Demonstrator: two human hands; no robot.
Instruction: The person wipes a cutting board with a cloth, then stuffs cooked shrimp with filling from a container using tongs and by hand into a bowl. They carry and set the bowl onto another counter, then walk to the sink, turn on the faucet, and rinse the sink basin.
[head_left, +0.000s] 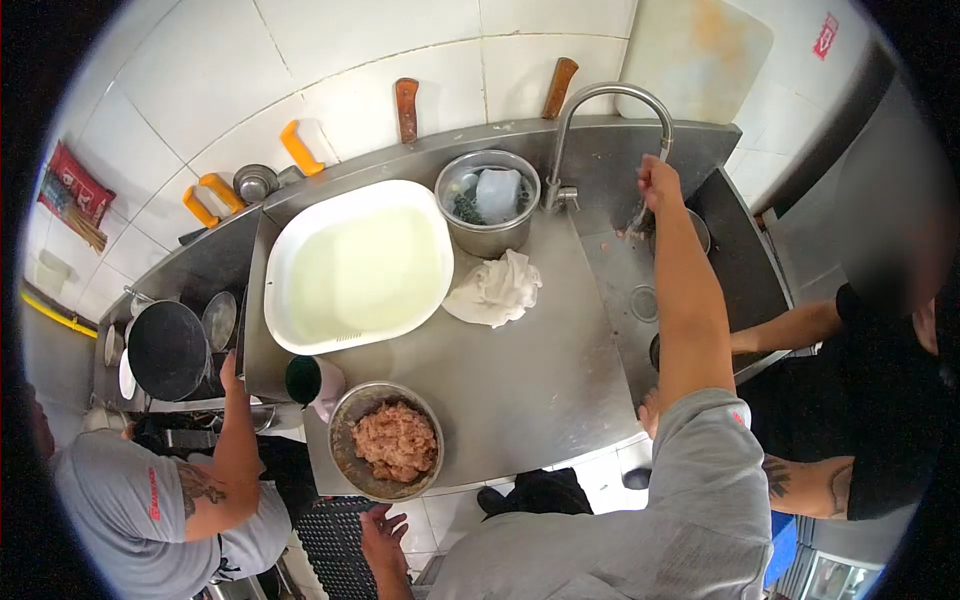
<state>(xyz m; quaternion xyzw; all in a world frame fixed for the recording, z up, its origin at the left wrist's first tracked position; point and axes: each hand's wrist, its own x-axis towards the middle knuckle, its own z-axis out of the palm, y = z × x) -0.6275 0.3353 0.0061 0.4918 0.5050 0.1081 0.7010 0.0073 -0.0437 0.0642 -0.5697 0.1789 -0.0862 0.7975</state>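
Note:
My left hand (384, 545) hangs open below the counter's front edge, fingers apart and holding nothing. Just above it, a metal bowl (341, 462) of minced meat (396, 441) sits at that edge. Raised over the sink at the right, my right hand (658, 184) is closed around the end of the faucet spout (612, 88). A thin, shiny streak, perhaps water, runs down from my fist toward a partly hidden round pot (697, 232) in the sink; my forearm covers part of it.
A white tub (283, 325) of pale liquid, a metal pot (490, 238) and a crumpled white cloth (495, 290) stand on the steel counter (520, 400). A co-worker in grey works at the left by a black pan (167, 350); another in black reaches into the sink.

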